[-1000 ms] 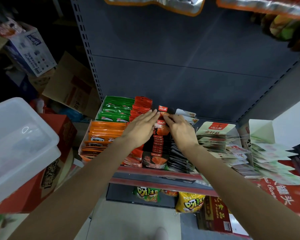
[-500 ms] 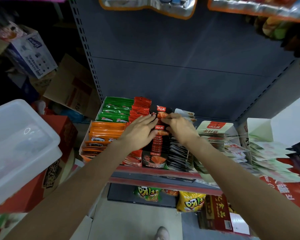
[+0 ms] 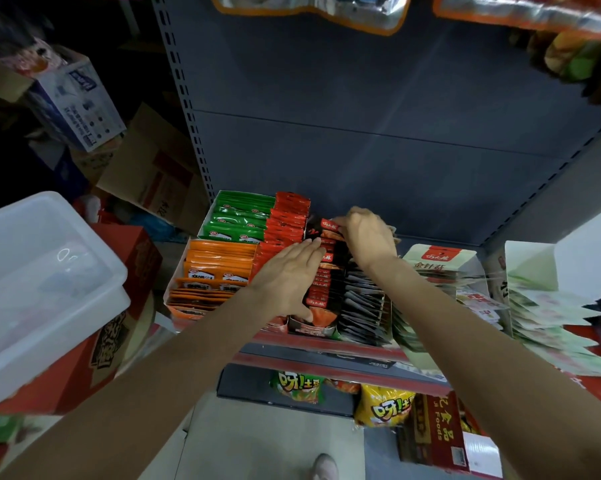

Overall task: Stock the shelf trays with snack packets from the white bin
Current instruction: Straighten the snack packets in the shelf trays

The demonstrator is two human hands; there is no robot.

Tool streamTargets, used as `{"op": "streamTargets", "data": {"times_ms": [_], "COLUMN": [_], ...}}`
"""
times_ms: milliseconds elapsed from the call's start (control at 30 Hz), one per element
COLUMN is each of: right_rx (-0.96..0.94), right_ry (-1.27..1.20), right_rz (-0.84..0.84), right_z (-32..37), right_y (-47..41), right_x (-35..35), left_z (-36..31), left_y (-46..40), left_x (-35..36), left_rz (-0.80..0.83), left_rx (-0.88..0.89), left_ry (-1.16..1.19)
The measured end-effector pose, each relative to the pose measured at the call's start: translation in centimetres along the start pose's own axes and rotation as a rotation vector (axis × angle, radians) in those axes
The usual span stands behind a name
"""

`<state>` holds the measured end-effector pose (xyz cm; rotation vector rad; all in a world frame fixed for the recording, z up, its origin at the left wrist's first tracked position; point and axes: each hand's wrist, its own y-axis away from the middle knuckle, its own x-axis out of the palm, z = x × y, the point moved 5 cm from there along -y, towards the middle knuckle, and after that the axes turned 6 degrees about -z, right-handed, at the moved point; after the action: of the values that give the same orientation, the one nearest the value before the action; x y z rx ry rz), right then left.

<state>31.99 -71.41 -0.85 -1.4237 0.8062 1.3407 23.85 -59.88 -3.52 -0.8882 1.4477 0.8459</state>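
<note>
We should keep our left hand [image 3: 288, 271] flat against the row of black-and-red snack packets [image 3: 321, 289] in the middle shelf tray, while our right hand [image 3: 368, 237], at two o'clock from it, pinches the back packet [image 3: 327, 226] and tucks it in straight.

white bin [image 3: 32, 271] cut off left, hanging packets [image 3: 309, 8] cropped above

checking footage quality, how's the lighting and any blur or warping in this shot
Head view: dim overall, with the left background nearly black; glare on the white bin and the shiny bags hanging at top; wide-angle bending of the shelf upright; edges soft, while both hands stay fairly sharp.
</note>
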Motion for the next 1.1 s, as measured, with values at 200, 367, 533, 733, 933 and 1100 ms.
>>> {"op": "streamTargets", "data": {"times_ms": [200,367,533,733,933,1100], "right_rx": [-0.022,-0.047,-0.093,-0.153,-0.155,-0.124], "right_ry": [0.056,0.031,0.099,0.139,0.108,0.097], "right_rz": [0.085,-0.02,0.041,0.214,0.259,0.245], "right_z": [0.3,0.4,-0.5,-0.9,-1.0,-1.0], "right_y": [0.1,0.2,0.6,-0.3,0.2,0.2], "right_x": [1.1,1.0,1.3,0.9,1.1,1.1], "left_z": [0.2,0.3,0.2,0.8,0.3,0.4], "left_y": [-0.4,-0.5,-1.9,-4.1,-1.3,-0.6], "left_x": [1.2,1.6,1.5,1.4,1.2,0.3], "left_rz": [-0.015,0.011,0.053,0.152,0.055,-0.093], "left_rx": [0.002,-0.002,-0.022,-0.079,-0.037,-0.017], "left_ry": [-0.036,-0.062,-0.103,-0.083,0.161,0.11]}}
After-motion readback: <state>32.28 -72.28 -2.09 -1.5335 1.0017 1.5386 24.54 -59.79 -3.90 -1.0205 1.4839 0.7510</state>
